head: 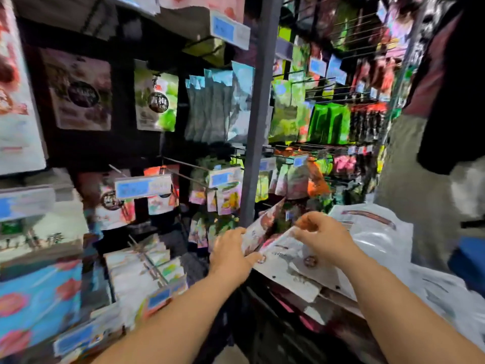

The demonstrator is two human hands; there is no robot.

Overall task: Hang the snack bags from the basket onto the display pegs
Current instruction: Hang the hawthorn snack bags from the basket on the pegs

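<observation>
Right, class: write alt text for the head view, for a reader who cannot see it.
A left hand grips a reddish bag while the right hand pinches the top of a white bag. Behind them, snack bags hang on pegs with blue price tags, either side of a grey post.

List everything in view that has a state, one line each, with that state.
left hand: grips the snack bag
snack bag: held tilted, not yet hung
right hand: pinches the top white bag
top white bag: lying on the stack of bags
stack of bags: lying flat, unhung
green bag: hanging
price label: hanging, facing outward
white plastic sack: crumpled
</observation>
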